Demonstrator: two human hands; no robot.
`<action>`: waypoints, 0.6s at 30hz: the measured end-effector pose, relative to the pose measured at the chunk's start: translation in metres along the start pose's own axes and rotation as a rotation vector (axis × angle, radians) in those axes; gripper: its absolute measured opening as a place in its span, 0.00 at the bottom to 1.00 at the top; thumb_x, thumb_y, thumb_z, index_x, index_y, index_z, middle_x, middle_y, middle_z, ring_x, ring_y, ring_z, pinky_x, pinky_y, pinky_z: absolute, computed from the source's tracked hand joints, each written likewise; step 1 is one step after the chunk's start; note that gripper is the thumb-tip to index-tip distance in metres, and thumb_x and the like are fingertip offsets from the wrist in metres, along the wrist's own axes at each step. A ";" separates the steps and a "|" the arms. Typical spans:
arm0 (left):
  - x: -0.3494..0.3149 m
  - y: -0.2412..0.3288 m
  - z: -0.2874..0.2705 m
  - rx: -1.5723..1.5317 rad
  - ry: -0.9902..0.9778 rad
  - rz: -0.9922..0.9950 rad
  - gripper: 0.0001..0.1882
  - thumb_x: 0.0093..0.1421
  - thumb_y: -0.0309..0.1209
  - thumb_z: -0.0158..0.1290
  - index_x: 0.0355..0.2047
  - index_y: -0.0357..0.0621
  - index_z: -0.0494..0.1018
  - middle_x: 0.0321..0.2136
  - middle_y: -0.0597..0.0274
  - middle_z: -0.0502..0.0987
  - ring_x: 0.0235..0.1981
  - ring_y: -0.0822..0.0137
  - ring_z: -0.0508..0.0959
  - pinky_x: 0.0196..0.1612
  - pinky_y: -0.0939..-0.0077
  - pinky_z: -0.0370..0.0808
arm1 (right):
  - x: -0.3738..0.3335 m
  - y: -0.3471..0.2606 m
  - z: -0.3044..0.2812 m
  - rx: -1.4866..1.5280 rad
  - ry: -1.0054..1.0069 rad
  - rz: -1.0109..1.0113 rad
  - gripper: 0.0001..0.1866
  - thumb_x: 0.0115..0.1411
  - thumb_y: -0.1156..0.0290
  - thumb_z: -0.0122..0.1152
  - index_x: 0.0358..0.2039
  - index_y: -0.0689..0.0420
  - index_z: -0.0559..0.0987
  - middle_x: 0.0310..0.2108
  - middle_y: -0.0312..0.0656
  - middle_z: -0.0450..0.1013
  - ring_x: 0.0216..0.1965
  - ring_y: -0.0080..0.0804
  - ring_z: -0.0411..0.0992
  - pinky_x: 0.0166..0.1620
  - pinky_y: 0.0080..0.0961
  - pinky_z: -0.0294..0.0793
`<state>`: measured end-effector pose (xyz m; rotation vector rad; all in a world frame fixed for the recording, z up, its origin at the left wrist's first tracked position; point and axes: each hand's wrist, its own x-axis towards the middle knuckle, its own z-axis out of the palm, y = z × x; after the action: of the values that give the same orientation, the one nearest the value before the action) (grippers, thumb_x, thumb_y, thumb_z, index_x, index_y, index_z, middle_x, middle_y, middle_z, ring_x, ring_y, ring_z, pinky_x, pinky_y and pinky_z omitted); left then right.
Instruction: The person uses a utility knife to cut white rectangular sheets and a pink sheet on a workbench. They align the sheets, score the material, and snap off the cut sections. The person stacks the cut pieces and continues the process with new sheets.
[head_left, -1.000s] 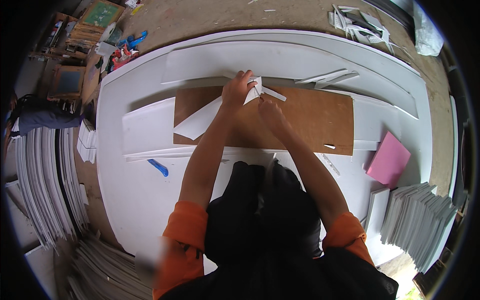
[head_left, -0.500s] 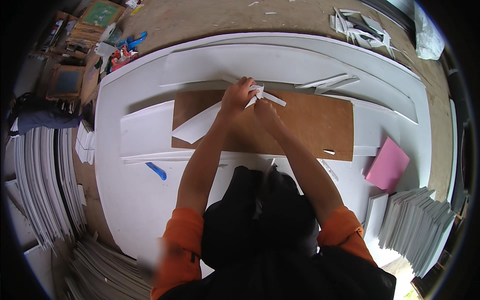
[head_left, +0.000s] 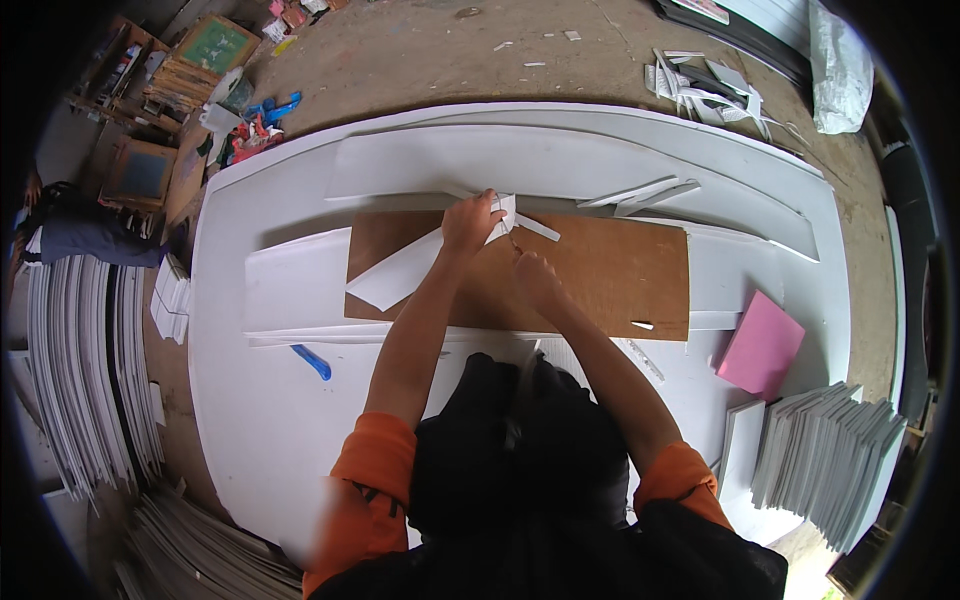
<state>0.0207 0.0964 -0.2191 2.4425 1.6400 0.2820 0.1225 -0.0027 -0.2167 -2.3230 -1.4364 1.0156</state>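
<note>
My left hand [head_left: 470, 224] is closed on a white foam-like board piece [head_left: 395, 272], which lies slantwise over a brown board [head_left: 610, 270]. A narrow end of that piece sticks up past the fingers. My right hand [head_left: 538, 280] is in a fist just to the right and nearer to me. From it a thin, dark, knife-like tool [head_left: 514, 242] points up to the white piece; its handle is hidden in the fist. A short white strip [head_left: 540, 228] lies beside the fingers on the brown board, and a small white scrap [head_left: 642, 324] near its right corner.
Underneath is a large white sheet [head_left: 270, 430]. On it are a blue curved object [head_left: 312, 362], a pink block [head_left: 762, 345], white strips [head_left: 640, 194] and a grey-white board stack [head_left: 825, 455]. Long boards [head_left: 85, 370] stand at left; offcuts [head_left: 710, 90] lie on the floor behind.
My right hand has drawn back toward me and away from the left, so the thin tool shows between them. The left hand keeps its hold. The whole view has tilted up slightly.
</note>
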 end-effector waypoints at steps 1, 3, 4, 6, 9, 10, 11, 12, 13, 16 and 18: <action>0.000 0.001 0.001 0.011 0.014 0.005 0.20 0.49 0.45 0.52 0.36 0.44 0.68 0.24 0.58 0.75 0.27 0.56 0.75 0.29 0.64 0.72 | 0.000 0.000 -0.004 0.029 -0.031 -0.014 0.24 0.61 0.56 0.33 0.30 0.65 0.72 0.32 0.60 0.70 0.37 0.57 0.69 0.40 0.46 0.69; -0.001 0.001 0.002 0.017 0.032 0.025 0.20 0.49 0.45 0.52 0.35 0.43 0.68 0.24 0.57 0.75 0.27 0.56 0.75 0.29 0.64 0.72 | 0.002 0.001 -0.007 0.095 -0.100 -0.038 0.24 0.61 0.57 0.33 0.31 0.66 0.71 0.33 0.60 0.70 0.38 0.57 0.69 0.41 0.46 0.68; 0.000 0.000 0.002 0.009 0.042 0.036 0.20 0.49 0.45 0.52 0.35 0.43 0.68 0.24 0.57 0.75 0.27 0.56 0.75 0.29 0.64 0.72 | 0.006 0.000 -0.004 0.098 -0.105 -0.027 0.24 0.61 0.57 0.33 0.31 0.66 0.71 0.34 0.59 0.70 0.38 0.57 0.69 0.41 0.46 0.68; 0.000 -0.005 0.006 -0.022 0.055 0.068 0.21 0.49 0.46 0.52 0.36 0.43 0.68 0.24 0.56 0.75 0.26 0.54 0.75 0.29 0.63 0.72 | 0.017 -0.004 0.003 0.104 -0.117 -0.007 0.23 0.61 0.58 0.33 0.32 0.66 0.71 0.35 0.59 0.70 0.39 0.56 0.69 0.41 0.46 0.68; -0.002 -0.003 0.007 -0.048 0.032 0.091 0.22 0.47 0.45 0.53 0.37 0.43 0.68 0.24 0.54 0.75 0.26 0.53 0.75 0.29 0.62 0.71 | 0.031 -0.004 0.008 0.016 -0.136 -0.165 0.22 0.61 0.59 0.33 0.33 0.66 0.71 0.37 0.59 0.69 0.39 0.56 0.68 0.41 0.46 0.68; -0.002 0.000 0.007 -0.030 0.004 0.072 0.22 0.47 0.44 0.54 0.37 0.44 0.68 0.24 0.56 0.75 0.27 0.54 0.75 0.29 0.63 0.72 | 0.043 0.000 0.018 0.062 -0.129 -0.124 0.22 0.61 0.59 0.33 0.34 0.66 0.71 0.37 0.59 0.69 0.40 0.56 0.68 0.41 0.46 0.68; 0.002 0.007 0.006 -0.018 -0.023 0.064 0.21 0.46 0.43 0.55 0.37 0.44 0.68 0.24 0.57 0.75 0.27 0.56 0.75 0.29 0.64 0.72 | 0.061 0.012 0.035 0.108 -0.114 -0.077 0.22 0.60 0.59 0.33 0.34 0.65 0.71 0.37 0.58 0.69 0.40 0.56 0.68 0.42 0.45 0.68; 0.002 0.006 0.006 -0.028 -0.003 0.065 0.21 0.46 0.43 0.55 0.37 0.45 0.68 0.24 0.58 0.75 0.27 0.56 0.75 0.30 0.64 0.72 | 0.064 0.010 0.039 0.148 -0.111 -0.038 0.22 0.60 0.59 0.33 0.35 0.65 0.71 0.37 0.58 0.69 0.40 0.55 0.68 0.42 0.45 0.67; 0.003 0.006 0.006 -0.038 0.016 0.069 0.21 0.45 0.42 0.56 0.38 0.46 0.68 0.24 0.58 0.75 0.27 0.56 0.75 0.30 0.64 0.72 | 0.066 0.011 0.041 0.160 -0.121 0.019 0.22 0.60 0.59 0.33 0.35 0.64 0.71 0.37 0.57 0.69 0.41 0.55 0.68 0.43 0.45 0.67; -0.004 -0.005 0.005 -0.023 0.062 0.032 0.20 0.44 0.41 0.56 0.38 0.48 0.69 0.23 0.60 0.75 0.28 0.57 0.75 0.30 0.65 0.72 | 0.046 -0.011 0.023 0.163 -0.164 0.076 0.22 0.60 0.58 0.33 0.37 0.63 0.71 0.38 0.56 0.69 0.42 0.56 0.67 0.44 0.45 0.66; -0.004 0.003 0.000 -0.002 0.016 -0.014 0.22 0.44 0.42 0.56 0.39 0.49 0.69 0.25 0.60 0.75 0.29 0.57 0.75 0.31 0.65 0.72 | 0.044 -0.004 0.021 0.130 -0.168 0.002 0.23 0.60 0.57 0.33 0.37 0.63 0.71 0.39 0.56 0.69 0.43 0.56 0.67 0.44 0.46 0.66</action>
<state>0.0221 0.0918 -0.2189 2.4328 1.6616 0.3009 0.1182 0.0333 -0.2488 -2.1934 -1.3808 1.2912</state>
